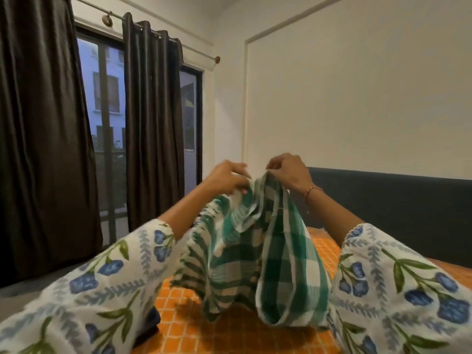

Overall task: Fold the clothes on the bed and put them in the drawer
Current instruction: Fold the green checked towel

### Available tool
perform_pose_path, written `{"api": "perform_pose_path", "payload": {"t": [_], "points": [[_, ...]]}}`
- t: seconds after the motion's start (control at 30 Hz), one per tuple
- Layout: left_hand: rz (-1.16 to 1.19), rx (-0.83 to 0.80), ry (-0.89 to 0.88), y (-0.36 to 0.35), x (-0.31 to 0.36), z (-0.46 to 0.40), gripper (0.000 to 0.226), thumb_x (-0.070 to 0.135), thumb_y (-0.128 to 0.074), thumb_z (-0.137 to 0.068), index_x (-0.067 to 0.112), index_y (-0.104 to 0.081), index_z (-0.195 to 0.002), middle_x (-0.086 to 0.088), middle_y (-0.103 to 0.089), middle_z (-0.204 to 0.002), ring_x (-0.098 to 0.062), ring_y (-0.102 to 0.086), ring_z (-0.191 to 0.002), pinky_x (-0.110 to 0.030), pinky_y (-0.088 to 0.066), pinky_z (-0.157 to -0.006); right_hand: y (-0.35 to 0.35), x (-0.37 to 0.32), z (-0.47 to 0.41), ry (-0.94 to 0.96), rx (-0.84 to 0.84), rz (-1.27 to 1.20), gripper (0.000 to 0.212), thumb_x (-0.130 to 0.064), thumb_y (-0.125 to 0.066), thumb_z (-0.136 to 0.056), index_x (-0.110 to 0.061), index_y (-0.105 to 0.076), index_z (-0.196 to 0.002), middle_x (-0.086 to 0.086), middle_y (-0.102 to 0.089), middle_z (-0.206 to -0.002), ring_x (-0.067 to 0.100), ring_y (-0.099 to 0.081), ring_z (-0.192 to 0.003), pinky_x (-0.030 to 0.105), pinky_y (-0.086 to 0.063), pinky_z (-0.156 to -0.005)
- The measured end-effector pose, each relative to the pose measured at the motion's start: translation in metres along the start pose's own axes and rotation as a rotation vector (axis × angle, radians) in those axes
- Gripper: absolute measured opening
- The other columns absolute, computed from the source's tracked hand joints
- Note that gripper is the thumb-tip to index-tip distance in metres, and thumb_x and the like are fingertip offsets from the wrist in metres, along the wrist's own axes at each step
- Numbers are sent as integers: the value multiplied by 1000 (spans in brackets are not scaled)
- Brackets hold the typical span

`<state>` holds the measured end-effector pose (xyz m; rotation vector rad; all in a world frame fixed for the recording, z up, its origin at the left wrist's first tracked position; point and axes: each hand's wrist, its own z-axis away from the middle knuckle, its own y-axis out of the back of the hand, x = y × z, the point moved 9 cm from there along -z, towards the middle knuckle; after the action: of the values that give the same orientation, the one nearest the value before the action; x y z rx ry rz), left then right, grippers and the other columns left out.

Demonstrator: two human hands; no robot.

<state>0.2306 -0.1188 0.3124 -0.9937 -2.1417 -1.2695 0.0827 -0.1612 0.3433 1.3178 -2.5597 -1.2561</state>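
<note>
A green and white checked garment [258, 251] hangs in the air above the bed [229, 338], which has an orange grid-patterned cover. My left hand [227, 178] pinches the garment's top edge on the left. My right hand [288, 172] pinches the same edge on the right, close beside the left hand. The cloth droops in loose folds, and its lower end nearly touches the bed cover. Both my arms wear white sleeves with blue flowers. No drawer is in view.
A dark folded item [150, 325] lies on the bed at the lower left, partly hidden by my left sleeve. A dark headboard [398, 208] runs along the right wall. Dark curtains [43, 139] and a window [107, 118] stand at the left.
</note>
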Motion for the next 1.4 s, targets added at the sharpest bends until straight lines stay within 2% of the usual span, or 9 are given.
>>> {"api": "perform_pose_path", "payload": {"t": [0.1,0.33,0.6,0.77,0.87,1.07,1.17,1.3,1.4], "points": [[-73,-118,-13,-44,18,0,15,1,-63,-84,3,-73,-95,-12,-68,-86,-25,-67,-79,-33,-58,-75,-7,-24,6,108,-9,168,14,-17,-61,-87,-16,-73,-93,6,-70,-99,24,-63,-86,34,-53,-77],[-344,149,-30,-56,3,0,24,0,-55,-85,7,-74,-97,-14,-71,-88,-26,-66,-73,-34,-56,-67,-27,-10,27,-16,-127,592,19,-21,-59,-90,-9,-66,-102,12,-66,-101,31,-64,-91,32,-43,-68],[-261,215,70,-10,-28,5,12,3,-62,-86,2,-75,-85,-4,-66,-61,-15,-67,-57,-34,-60,-69,-23,53,53,-225,-221,596,27,-13,-55,-89,-8,-61,-115,13,-63,-116,33,-61,-107,37,-48,-83],[-256,281,146,20,-44,13,9,3,-65,-85,-1,-74,-86,-7,-64,-57,-6,-61,-45,-23,-58,-57,-24,87,71,-278,-221,514,18,-17,-57,-91,-8,-65,-104,11,-67,-99,28,-64,-90,37,-55,-82],[-265,322,171,37,-52,16,10,5,-66,-85,0,-74,-87,-10,-66,-61,-16,-68,-58,-31,-59,-68,-23,109,83,-288,-206,474,17,-10,-56,-88,-9,-68,-99,12,-68,-95,30,-64,-86,39,-55,-77],[-203,355,271,76,-86,25,10,2,-69,-83,-4,-73,-90,-17,-69,-71,-12,-65,-48,-27,-60,-60,-7,123,92,-246,-110,-115,3,-9,-70,-81,-9,-68,-78,5,-66,-78,15,-61,-76,28,-52,-68],[-160,315,261,84,-91,28,9,-3,-67,-83,-6,-71,-91,-13,-66,-68,-3,-59,-38,-15,-53,-47,16,126,98,-295,81,-359,25,-10,-71,-82,-14,-61,-60,0,-57,-61,9,-52,-60,15,-43,-52],[-115,212,235,84,-91,30,8,-1,-65,-84,-4,-71,-90,-12,-68,-72,-6,-64,-48,-20,-57,-58,18,125,99,-516,269,-973,14,-21,-64,-89,-10,-67,-80,6,-65,-77,17,-60,-68,29,-55,-65],[-43,204,203,90,-87,36,9,1,-60,-89,2,-68,-83,-12,-65,-70,-4,-62,-46,-14,-54,-51,16,114,86,-560,289,-954,24,-26,-59,-93,-4,-66,-87,8,-64,-77,21,-60,-71,35,-52,-70]]}}
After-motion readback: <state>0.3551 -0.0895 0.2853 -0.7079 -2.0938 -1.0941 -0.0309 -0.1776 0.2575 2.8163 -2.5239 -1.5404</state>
